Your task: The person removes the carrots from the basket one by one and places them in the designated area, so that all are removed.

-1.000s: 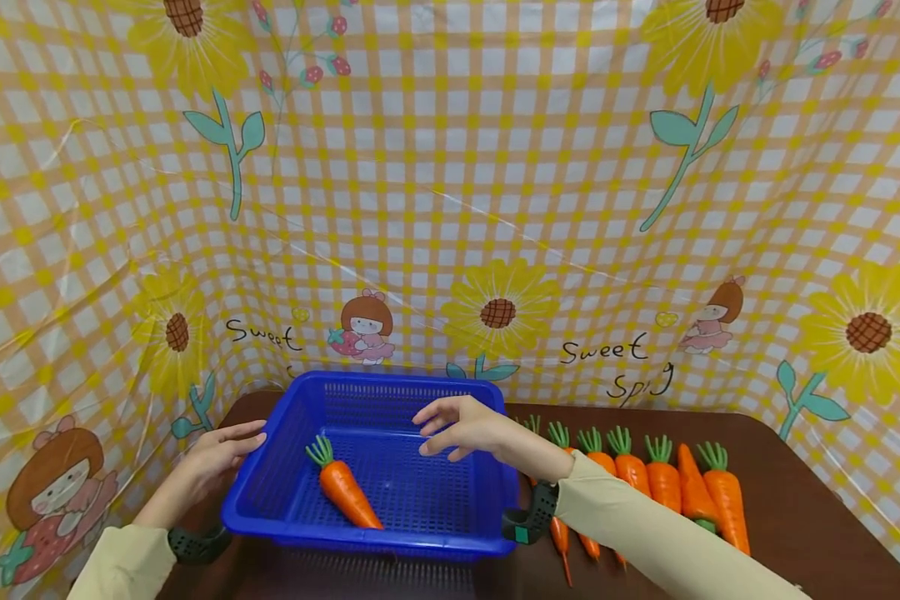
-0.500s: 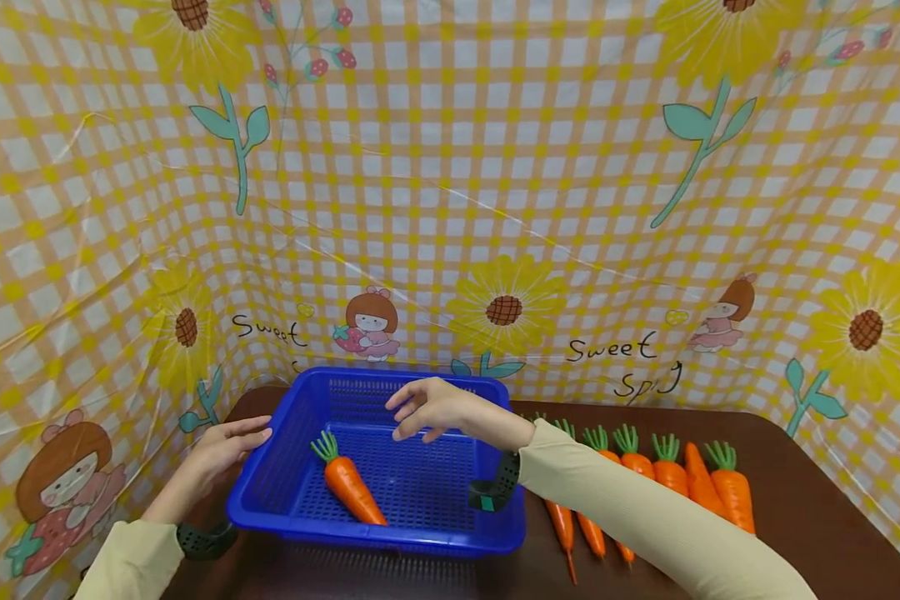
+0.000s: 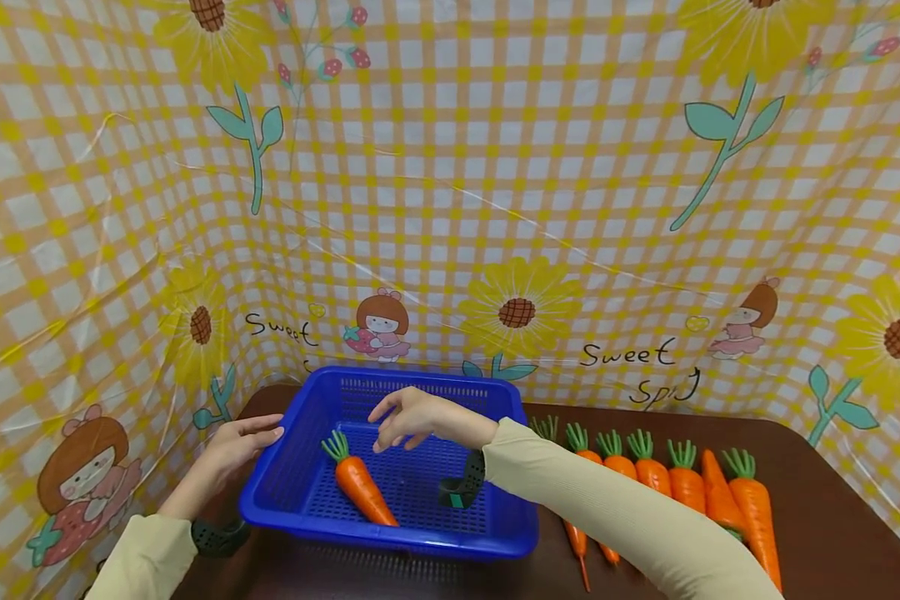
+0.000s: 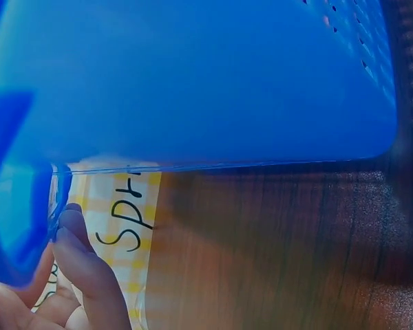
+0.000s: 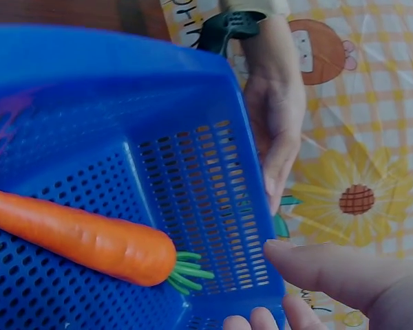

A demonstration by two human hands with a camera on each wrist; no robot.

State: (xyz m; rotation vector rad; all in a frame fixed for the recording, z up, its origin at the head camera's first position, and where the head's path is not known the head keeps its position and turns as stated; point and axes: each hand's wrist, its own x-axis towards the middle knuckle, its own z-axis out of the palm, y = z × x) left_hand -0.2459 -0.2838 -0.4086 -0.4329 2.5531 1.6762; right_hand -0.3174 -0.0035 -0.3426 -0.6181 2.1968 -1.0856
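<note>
A blue plastic basket with slotted walls stands on the table, and one orange carrot with green stalks lies inside it, its stalks toward the back left. My left hand holds the basket's left rim; the left wrist view shows its fingers at the rim's edge. Over the basket hovers my right hand, fingers loosely bent and nothing in them. In the right wrist view the carrot lies apart from the right hand.
A row of several carrots lies on the dark brown table right of the basket, partly hidden by the right sleeve. A checked, flower-printed cloth hangs behind and at both sides.
My right hand has moved left across the basket, toward the carrot in it. The left hand stays at the rim. The whole view has shifted slightly.
</note>
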